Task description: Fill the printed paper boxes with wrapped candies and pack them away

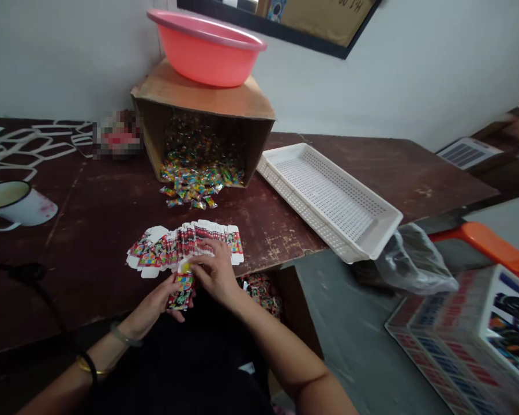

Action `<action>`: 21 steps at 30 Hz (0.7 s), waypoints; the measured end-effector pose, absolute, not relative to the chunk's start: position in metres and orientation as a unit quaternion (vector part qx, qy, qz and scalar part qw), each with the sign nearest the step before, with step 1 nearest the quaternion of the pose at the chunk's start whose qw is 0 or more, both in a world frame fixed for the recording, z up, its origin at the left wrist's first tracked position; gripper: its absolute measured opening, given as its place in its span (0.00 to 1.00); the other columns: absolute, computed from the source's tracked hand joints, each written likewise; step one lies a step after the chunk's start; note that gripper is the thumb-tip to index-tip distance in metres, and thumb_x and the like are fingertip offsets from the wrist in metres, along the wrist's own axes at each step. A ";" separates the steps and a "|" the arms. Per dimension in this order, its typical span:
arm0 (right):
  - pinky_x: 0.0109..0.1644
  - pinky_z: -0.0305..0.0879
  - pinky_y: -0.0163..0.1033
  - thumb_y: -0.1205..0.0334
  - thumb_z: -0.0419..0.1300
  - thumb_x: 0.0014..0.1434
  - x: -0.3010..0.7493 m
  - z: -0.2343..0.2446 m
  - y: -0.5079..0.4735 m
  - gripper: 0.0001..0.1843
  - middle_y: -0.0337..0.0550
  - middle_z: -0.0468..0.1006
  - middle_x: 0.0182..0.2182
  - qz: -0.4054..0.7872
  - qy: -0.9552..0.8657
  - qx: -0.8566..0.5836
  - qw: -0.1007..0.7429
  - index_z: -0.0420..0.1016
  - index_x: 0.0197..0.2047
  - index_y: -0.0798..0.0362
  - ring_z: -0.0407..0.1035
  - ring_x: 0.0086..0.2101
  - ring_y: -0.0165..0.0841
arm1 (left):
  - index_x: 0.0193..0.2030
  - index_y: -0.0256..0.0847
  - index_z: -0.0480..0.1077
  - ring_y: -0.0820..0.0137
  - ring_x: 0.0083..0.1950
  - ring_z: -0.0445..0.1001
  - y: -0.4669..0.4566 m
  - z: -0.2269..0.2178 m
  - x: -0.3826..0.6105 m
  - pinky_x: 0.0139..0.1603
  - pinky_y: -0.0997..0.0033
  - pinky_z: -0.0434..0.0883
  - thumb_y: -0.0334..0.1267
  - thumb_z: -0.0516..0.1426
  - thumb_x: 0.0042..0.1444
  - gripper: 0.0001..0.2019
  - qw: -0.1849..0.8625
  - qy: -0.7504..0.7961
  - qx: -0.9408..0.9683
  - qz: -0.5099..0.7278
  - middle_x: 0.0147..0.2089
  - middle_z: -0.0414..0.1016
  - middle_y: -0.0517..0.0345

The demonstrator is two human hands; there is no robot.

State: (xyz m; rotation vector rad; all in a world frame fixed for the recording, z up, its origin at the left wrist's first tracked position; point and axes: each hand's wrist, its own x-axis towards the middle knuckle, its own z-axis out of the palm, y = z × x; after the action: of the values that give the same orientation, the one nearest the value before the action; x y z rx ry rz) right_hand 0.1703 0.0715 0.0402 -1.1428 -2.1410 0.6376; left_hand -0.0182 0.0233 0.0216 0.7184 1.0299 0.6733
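Left hand (162, 297): fingers grasping small multicolour-printed cardboard packet (181, 295), near front edge of dark brown wooden table (90, 248). Right hand (218, 274): fingers bent at packet's top; grip, cannot tell. Beyond: overlapping flat red-and-white printed cartons (192, 239). Farther: brown cardboard box (205, 104), bright wrapped sweets (199, 177) spilling out.

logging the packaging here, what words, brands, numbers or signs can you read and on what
Nothing reads for certain.
Brown cardboard, top: lettering cut off, unclear.
Small box in left hand: print too small.
Printed cartons: too small.
Wrapped pieces: too small.
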 end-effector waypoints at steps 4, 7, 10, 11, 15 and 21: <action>0.61 0.51 0.50 0.55 0.56 0.65 0.173 0.036 0.058 0.11 0.42 0.68 0.55 0.382 -0.781 -0.386 0.307 0.81 0.41 0.45 0.58 0.56 0.39 | 0.54 0.34 0.68 0.59 0.36 0.77 0.024 0.022 -0.017 0.22 0.70 0.71 0.59 0.50 0.59 0.30 0.727 0.519 0.322 0.313 0.38 0.79 0.46; 0.49 0.66 0.42 0.54 0.58 0.63 0.176 0.024 0.052 0.15 0.44 0.70 0.51 0.568 -0.590 -0.404 0.408 0.77 0.51 0.45 0.68 0.44 0.32 | 0.51 0.33 0.70 0.60 0.36 0.76 0.028 0.024 -0.014 0.22 0.71 0.71 0.59 0.51 0.58 0.29 0.725 0.521 0.314 0.323 0.38 0.79 0.46; 0.33 0.68 0.34 0.54 0.68 0.51 0.174 0.009 0.051 0.23 0.41 0.75 0.37 0.755 -0.376 -0.370 0.390 0.75 0.50 0.50 0.67 0.27 0.25 | 0.49 0.34 0.72 0.60 0.37 0.75 0.030 0.024 -0.010 0.23 0.70 0.72 0.55 0.55 0.56 0.26 0.719 0.517 0.336 0.321 0.37 0.79 0.48; 0.31 0.68 0.32 0.55 0.70 0.48 0.173 0.006 0.052 0.23 0.39 0.75 0.33 0.789 -0.340 -0.358 0.365 0.77 0.47 0.52 0.66 0.25 0.23 | 0.49 0.35 0.72 0.60 0.38 0.75 0.030 0.023 -0.009 0.23 0.70 0.72 0.53 0.57 0.54 0.24 0.711 0.521 0.348 0.320 0.37 0.79 0.49; 0.28 0.67 0.31 0.59 0.70 0.43 0.174 0.009 0.060 0.17 0.38 0.77 0.27 0.800 -0.361 -0.362 0.315 0.80 0.38 0.57 0.65 0.21 0.22 | 0.49 0.38 0.73 0.65 0.37 0.72 0.032 0.020 -0.007 0.27 0.72 0.72 0.46 0.62 0.49 0.22 0.685 0.543 0.377 0.305 0.39 0.77 0.53; 0.31 0.69 0.34 0.58 0.69 0.44 0.184 0.014 0.063 0.22 0.39 0.78 0.29 0.826 -0.368 -0.343 0.255 0.80 0.44 0.55 0.66 0.22 0.23 | 0.45 0.39 0.76 0.65 0.36 0.70 0.040 0.017 -0.010 0.28 0.72 0.71 0.49 0.57 0.55 0.18 0.685 0.507 0.443 0.277 0.37 0.76 0.54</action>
State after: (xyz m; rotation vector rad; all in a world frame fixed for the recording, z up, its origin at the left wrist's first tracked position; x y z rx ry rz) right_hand 0.1843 0.0627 0.0145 -0.9317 -0.9986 2.2418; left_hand -0.0099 0.0403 0.0171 0.9928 1.1362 0.6200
